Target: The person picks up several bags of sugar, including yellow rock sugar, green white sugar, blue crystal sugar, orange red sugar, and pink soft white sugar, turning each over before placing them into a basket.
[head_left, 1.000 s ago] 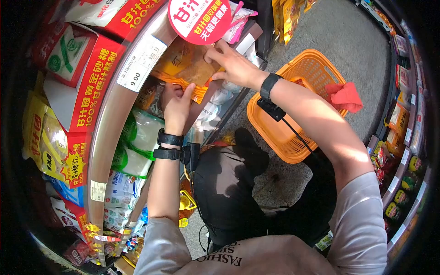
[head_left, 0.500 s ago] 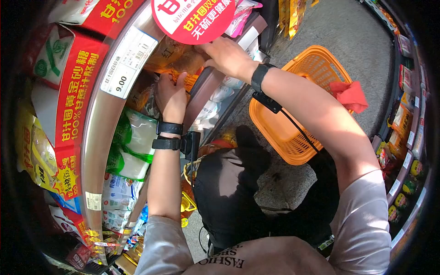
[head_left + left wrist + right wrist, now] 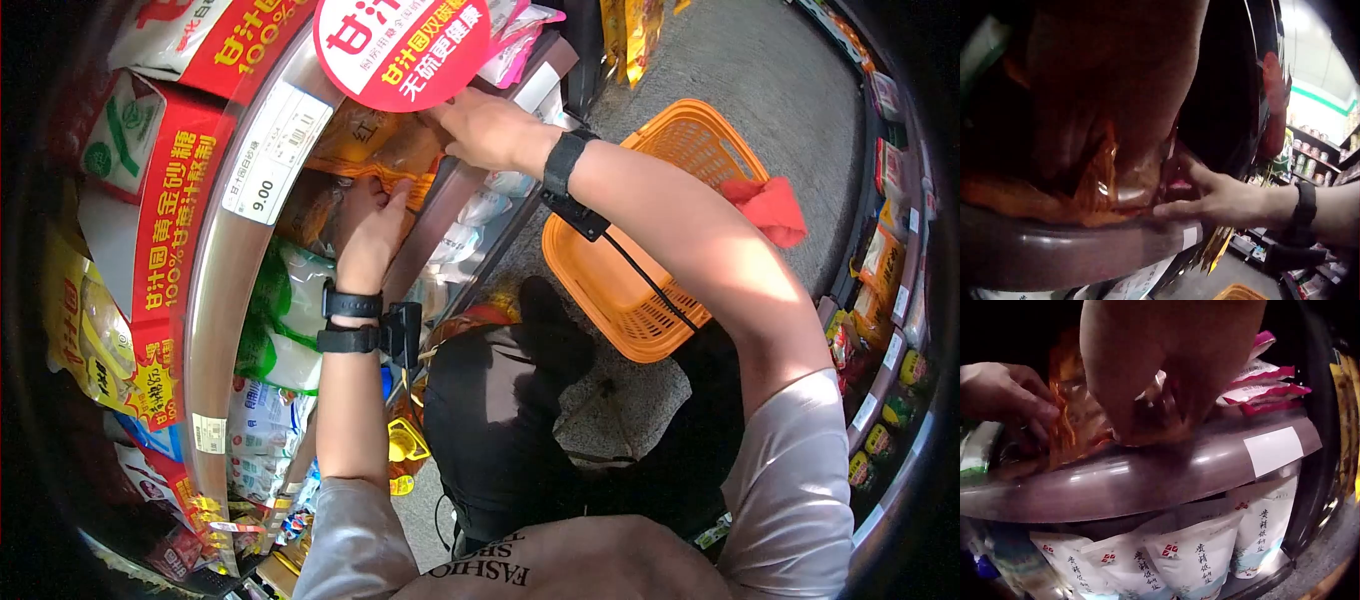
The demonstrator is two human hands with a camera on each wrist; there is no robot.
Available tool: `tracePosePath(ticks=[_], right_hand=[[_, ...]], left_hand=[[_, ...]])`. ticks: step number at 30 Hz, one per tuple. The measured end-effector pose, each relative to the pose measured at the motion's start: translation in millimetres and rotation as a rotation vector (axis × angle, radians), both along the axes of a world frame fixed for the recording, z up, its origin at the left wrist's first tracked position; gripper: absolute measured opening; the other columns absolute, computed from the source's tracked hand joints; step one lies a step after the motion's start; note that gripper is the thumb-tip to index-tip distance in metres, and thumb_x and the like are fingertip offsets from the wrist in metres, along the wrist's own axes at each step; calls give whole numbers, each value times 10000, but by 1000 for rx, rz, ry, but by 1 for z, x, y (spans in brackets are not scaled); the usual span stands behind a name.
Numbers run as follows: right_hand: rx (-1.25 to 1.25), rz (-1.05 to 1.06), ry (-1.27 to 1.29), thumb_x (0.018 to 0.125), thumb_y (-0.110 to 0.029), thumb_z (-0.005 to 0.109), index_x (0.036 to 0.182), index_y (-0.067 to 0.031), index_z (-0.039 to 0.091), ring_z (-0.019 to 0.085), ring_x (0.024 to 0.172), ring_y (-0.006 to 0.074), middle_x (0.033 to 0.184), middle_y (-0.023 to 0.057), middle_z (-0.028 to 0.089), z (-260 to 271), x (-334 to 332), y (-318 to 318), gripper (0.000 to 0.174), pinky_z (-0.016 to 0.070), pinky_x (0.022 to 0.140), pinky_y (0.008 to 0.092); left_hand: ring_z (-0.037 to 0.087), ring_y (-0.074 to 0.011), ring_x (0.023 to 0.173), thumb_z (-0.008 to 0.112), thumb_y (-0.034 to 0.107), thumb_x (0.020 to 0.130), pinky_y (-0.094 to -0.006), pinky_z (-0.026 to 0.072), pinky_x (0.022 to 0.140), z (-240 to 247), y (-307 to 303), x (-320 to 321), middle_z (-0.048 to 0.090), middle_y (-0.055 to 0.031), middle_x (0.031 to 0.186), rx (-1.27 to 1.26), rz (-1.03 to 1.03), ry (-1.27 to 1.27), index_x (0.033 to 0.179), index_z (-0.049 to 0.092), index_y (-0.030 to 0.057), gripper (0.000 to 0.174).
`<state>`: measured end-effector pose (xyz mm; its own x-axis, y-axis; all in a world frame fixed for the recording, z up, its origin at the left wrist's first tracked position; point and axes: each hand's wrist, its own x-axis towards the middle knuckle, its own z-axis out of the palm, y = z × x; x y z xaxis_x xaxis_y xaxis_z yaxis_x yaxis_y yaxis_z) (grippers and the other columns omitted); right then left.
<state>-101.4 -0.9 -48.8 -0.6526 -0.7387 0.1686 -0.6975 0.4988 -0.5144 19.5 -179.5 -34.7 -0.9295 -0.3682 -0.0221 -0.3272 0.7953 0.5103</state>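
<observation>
An orange-and-clear bag (image 3: 375, 140) of brown contents lies on the shelf under the round red-and-white sign (image 3: 405, 50). Its near orange edge is between the curled fingers and thumb of the left hand (image 3: 370, 225). At the bag's far end the right hand (image 3: 490, 130) grips with bent fingers, their tips partly hidden. In the right wrist view the left hand (image 3: 1010, 394) touches the bag's orange edge (image 3: 1063, 425), while the right hand (image 3: 1166, 362) reaches down over the clear part. The left wrist view is dark; the right hand (image 3: 1216, 197) shows beside the bag (image 3: 1107, 181).
On the floor at right stands an orange basket (image 3: 600, 290) with a red cloth (image 3: 765, 208) over its rim. Green-and-clear bags (image 3: 290, 300) lie nearer on the shelf. White pouches (image 3: 1200, 556) stand below the shelf lip (image 3: 1147, 484); pink-and-white packets (image 3: 1260, 390) lie beyond the right hand.
Both hands and the orange bag have shifted slightly left in the head view. More of the bag's near end was visible a second ago; the left hand now sits lower against it.
</observation>
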Motion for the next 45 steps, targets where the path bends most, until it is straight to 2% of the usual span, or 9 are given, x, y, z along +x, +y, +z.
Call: tracePosePath(ticks=[3,7,15,19,21,31,37,42,45], right_hand=[[55,25,-26,843,-82,544,1384,-114,405,564,1126,402,1377,268,384,6,3,8,560,502,911,456],[-73,14,90,789,-123,676,1298,-91,429,588,1035,404,1302,232,408,-8,3,10,567,516,855,469],[-212,-79,139,777,-220,715,1022,-75,587,609,926,346,1086,161,511,-13,-17,108,312,508,809,395],[56,-185,-387,845,-231,646,899,-59,604,604,759,176,813,64,647,-57,-43,193,184,500,716,348],[187,-198,-468,803,-355,657,881,-23,674,650,783,280,835,162,689,-72,-34,225,342,515,720,401],[466,-412,-754,759,-310,725,1188,-34,567,667,822,296,979,149,683,-151,-8,284,534,531,697,383],[418,-557,-990,713,-284,750,1251,14,484,648,990,290,1076,215,645,-182,8,308,670,538,754,376],[382,-549,-689,722,-257,614,1105,89,636,621,1089,373,1126,298,630,-220,31,320,516,487,920,451],[420,-562,-719,725,-259,607,1118,89,628,616,1093,384,1157,305,614,-221,35,320,525,483,932,445]], left_hand=[[686,-208,821,651,432,889,-328,500,736,29,8,7,716,-149,906,-37,87,-57,1062,684,-18,483],[702,-260,869,631,377,905,-333,515,775,46,0,12,715,-173,941,-2,95,-167,1039,688,-9,413],[692,-325,837,672,304,857,-392,538,743,60,97,18,703,-185,883,-10,-469,-146,1008,682,1,338],[685,-331,850,669,330,850,-405,531,765,34,148,-25,693,-204,893,12,-758,-169,985,692,2,356],[693,-307,859,669,342,848,-378,534,787,5,184,-56,700,-190,934,127,-757,-179,969,708,15,351],[692,-310,838,628,403,861,-401,537,759,-223,320,-97,716,-155,948,231,-662,-893,1059,664,19,433],[554,-313,1204,579,268,879,-390,463,969,-333,362,-72,564,-224,1297,333,-915,-610,1330,480,24,523],[581,-229,1107,603,223,895,-329,490,897,-425,398,-38,565,-194,1253,1206,-186,-276,1312,407,-63,543],[611,-258,1061,599,220,897,-327,510,857,-414,394,-28,585,-179,1233,1099,-94,-572,1285,449,-24,482]])
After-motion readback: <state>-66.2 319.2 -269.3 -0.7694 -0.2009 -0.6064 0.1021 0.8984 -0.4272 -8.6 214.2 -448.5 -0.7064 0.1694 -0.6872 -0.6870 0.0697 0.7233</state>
